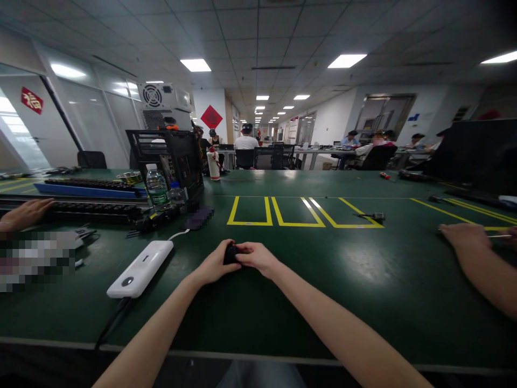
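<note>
Close in front of me, just above or on the green tabletop (294,312), a small black object (230,254) sits between my two hands. Its kind is hard to make out, as fingers cover much of it. My left hand (216,262) curls round its left side, thumb below and fingers above. From the right, the fingertips of my right hand (258,257) pinch against it. Beyond my hands, yellow tape outlines (250,222) mark the table.
A white power bank (142,269) with a cable lies left. Behind it stand a water bottle (157,188) and a black computer case (183,156). A black cable piece (372,216) lies on the tape. Other people's hands rest at far left (26,214) and right (466,237).
</note>
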A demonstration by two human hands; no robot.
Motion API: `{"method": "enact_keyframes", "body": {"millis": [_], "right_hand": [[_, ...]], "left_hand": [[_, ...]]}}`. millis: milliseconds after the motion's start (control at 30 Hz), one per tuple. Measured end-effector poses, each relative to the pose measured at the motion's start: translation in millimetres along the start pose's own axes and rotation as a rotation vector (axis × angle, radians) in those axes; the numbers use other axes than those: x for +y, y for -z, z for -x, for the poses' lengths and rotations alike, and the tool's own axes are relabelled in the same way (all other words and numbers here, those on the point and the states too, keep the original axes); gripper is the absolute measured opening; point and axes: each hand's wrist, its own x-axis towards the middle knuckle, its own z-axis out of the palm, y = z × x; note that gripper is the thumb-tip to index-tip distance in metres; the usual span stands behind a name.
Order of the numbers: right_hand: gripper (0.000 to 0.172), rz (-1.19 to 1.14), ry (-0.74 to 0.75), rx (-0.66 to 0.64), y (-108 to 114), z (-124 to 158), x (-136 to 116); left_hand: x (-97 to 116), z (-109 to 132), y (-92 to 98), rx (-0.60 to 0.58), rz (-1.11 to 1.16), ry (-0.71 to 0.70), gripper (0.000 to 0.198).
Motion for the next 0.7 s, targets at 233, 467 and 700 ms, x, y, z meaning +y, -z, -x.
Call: {"method": "enact_keyframes", "body": {"millis": [233,467,700], "right_hand": [[0.028,-0.055,0.079,0.139,91.3,13.5,-13.6],[0.026,-0.012,0.18,0.132,106.1,7.2,-4.8],[0.028,0.175,0.236,0.138,105.4,9.6,-9.1]], "left_hand": [[32.4,-87.6,-52.3,-0.003,0.014,-0.183,0.064],[35.4,-93.3,-51.9,-0.016,-0.108,-0.316,0.063],[33.0,-96.2,-52.7,-0.052,-0.164,-0.292,0.06]]}}
